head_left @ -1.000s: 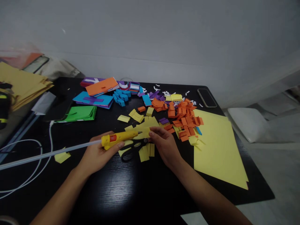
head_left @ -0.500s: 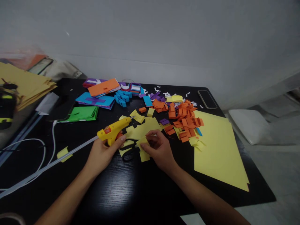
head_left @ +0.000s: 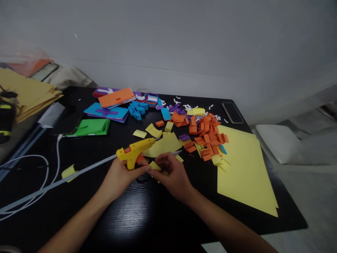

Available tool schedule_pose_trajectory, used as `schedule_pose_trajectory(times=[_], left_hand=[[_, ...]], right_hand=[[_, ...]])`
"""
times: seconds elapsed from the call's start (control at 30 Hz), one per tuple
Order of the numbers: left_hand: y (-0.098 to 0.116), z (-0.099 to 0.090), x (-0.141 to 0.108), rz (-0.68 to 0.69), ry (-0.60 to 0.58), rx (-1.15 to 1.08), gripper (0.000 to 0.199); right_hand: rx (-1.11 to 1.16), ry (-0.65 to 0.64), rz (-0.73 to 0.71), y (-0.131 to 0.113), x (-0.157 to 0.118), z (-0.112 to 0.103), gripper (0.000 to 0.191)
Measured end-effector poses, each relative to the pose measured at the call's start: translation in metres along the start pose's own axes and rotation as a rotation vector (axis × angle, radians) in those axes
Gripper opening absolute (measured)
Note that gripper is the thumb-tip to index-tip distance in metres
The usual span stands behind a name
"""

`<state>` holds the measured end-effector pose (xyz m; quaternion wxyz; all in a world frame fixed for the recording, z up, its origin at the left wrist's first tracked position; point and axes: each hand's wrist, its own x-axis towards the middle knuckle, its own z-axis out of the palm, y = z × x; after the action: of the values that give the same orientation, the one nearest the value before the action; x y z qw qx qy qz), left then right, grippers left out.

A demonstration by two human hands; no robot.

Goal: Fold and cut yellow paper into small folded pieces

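Observation:
My left hand is closed round a yellow hot glue gun, whose nozzle points right and whose long clear glue stick trails off to the lower left. Close beside it, my right hand pinches a small piece of yellow paper. The fingertips of both hands meet or nearly meet at this piece. Scissors lie mostly hidden behind the right hand, their blade tips showing. Beyond the hands lies a larger yellow paper scrap, with folded yellow pieces around it.
Many folded orange paper pieces lie right of centre, beside large yellow sheets. Folded paper stacks and a green stack sit at back left. A phone lies at back right. A white cable loops at left.
The glue gun has moved right, towards the paper. My right hand has come slightly down and left with the yellow piece, and my hands are now close together, covering more of the scissors.

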<state>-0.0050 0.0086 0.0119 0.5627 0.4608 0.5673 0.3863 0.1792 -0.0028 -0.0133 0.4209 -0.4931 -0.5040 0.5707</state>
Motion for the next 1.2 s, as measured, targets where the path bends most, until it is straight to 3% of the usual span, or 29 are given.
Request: schedule_pose_trajectory(times=[0.23, 0.43, 0.7, 0.93, 1.2], left_hand=[[0.0009, 0.0008, 0.0000, 0.106, 0.050, 0.040, 0.018], [-0.0010, 0.0022, -0.0016, 0.119, 0.057, 0.050, 0.017], [-0.0025, 0.0011, -0.0018, 0.106, 0.069, 0.063, 0.019], [0.0017, 0.0043, -0.0028, 0.051, 0.074, -0.001, 0.026], [0.0034, 0.0073, -0.0040, 0.045, 0.090, 0.002, 0.028]], right_hand=[[0.201, 0.008, 0.127, -0.0047, 0.0049, -0.0050, 0.038], [0.312, 0.037, 0.078, -0.0075, 0.0056, -0.0046, 0.035], [0.126, -0.017, -0.019, -0.0073, 0.0062, -0.0085, 0.025], [0.265, 0.086, 0.057, -0.0074, 0.0051, -0.0026, 0.040], [0.207, 0.032, 0.059, -0.0076, 0.0061, -0.0055, 0.024]])
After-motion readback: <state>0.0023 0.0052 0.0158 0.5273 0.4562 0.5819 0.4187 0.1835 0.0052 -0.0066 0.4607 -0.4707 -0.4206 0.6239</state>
